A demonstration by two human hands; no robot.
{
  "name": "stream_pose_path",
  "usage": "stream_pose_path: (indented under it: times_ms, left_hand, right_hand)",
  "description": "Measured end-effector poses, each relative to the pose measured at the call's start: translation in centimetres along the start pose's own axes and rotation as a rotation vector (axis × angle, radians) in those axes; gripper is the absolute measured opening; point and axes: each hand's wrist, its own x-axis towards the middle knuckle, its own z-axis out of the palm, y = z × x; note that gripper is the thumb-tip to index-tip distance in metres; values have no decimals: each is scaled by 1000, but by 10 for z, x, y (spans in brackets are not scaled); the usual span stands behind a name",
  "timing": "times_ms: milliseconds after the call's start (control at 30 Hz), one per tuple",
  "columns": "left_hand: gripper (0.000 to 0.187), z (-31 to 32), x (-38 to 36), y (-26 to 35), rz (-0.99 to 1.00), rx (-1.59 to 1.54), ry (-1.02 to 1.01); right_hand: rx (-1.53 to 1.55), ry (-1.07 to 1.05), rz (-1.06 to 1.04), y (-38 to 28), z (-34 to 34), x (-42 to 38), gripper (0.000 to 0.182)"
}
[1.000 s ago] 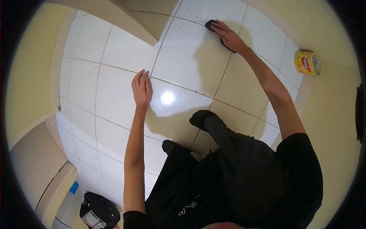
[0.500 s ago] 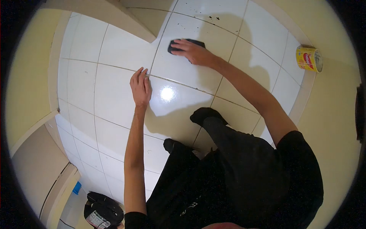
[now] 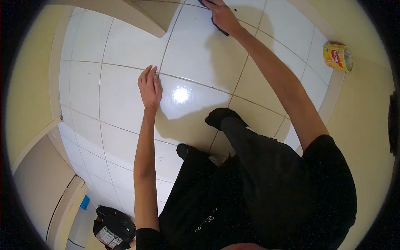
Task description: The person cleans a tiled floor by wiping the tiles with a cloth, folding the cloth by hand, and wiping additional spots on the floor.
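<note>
My right hand [image 3: 223,17] reaches far forward at the top edge of the view. It presses down on a black cloth [image 3: 219,27], its fingers over it; part of the cloth is hidden by the hand and cut off by the frame. Flat on the white tiled floor [image 3: 125,89], near a grout line, rests my left hand [image 3: 150,86]. Its fingers are stretched out and hold nothing. Small dark specks [image 3: 235,9] lie on the tile just right of the right hand.
A yellow tin [image 3: 336,56] stands by the wall at the right. The end of a beige panel [image 3: 156,27] juts in from the upper left. At the lower left are a black bag [image 3: 113,227] and a small blue object [image 3: 85,203]. My feet in black socks [image 3: 221,118] rest on the floor.
My right hand has pushed the black cloth forward, toward the top edge of the view and the specks. My left hand stays at about the same spot on the floor.
</note>
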Motion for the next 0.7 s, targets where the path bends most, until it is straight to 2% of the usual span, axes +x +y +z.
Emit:
stream_pose_path:
  times_ms: [33, 133, 200, 267, 300, 433, 533, 667, 700]
  left_hand:
    - [37, 0, 1, 0, -6, -2, -2]
    - [36, -1, 0, 2, -21, 0, -3]
    - [35, -1, 1, 3, -17, 4, 9]
    - [35, -2, 1, 3, -20, -4, 11]
    - [35, -2, 1, 3, -20, -9, 12]
    - [35, -2, 1, 2, -25, -1, 1]
    - [35, -2, 0, 4, -23, -6, -7]
    - [36, -6, 3, 11, -43, -12, -8]
    - [36, -6, 2, 13, -50, -9, -7]
  right_hand:
    - [7, -7, -13, -18, -17, -5, 55]
    - [-82, -113, -165, -65, -37, -41, 77]
    - [59, -183, -237, -89, -29, -74, 77]
    - [127, -412, -282, -102, -8, -101, 65]
    - [166, -420, -323, -108, -3, -106, 64]
    - [239, -350, -320, -94, 18, -80, 60]
    - [187, -284, -265, -76, 37, -53, 74]
    - [66, -72, -218, -33, 51, -34, 74]
    - [44, -13, -130, -27, 44, -35, 73]
